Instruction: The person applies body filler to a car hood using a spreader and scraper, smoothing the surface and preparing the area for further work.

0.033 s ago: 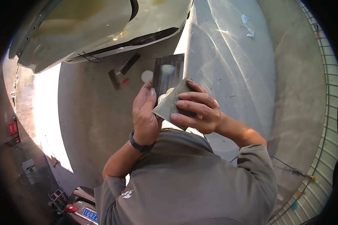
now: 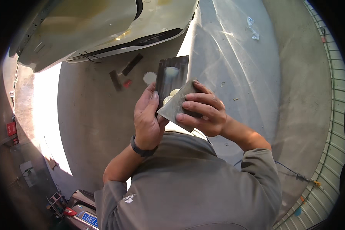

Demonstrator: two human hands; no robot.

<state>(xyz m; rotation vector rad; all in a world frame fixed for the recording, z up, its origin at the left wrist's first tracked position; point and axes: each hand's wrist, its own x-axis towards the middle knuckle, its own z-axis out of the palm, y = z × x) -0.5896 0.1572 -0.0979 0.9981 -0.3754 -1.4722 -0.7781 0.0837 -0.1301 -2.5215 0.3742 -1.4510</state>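
A dark rectangular board point(image 2: 179, 65) is held up in front of me, with my left hand point(image 2: 145, 122) closed on its near left side, thumb on top. Pale smeared paste lies toward its far end, and creamy lumps of paste point(image 2: 167, 100) show lower down. Over the board's near right part, my right hand point(image 2: 209, 112) grips a flat grey scraper point(image 2: 172, 112), fingers spread across its upper face. This tilted blade hides the near end of the board and some of the paste. A dark band circles my left wrist.
A pale car body panel point(image 2: 92, 27) with black trim fills the upper left. Two dark blocks point(image 2: 132, 64), a red scrap and a round white lid point(image 2: 150, 78) lie on the floor. Plastic sheeting point(image 2: 243, 84) spreads right, near a hose point(image 2: 289, 166). Another car point(image 2: 78, 214) is at lower left.
The scraper and my right hand have shifted slightly right, and a bit more of the creamy paste shows beside the blade. My left hand still holds the board.
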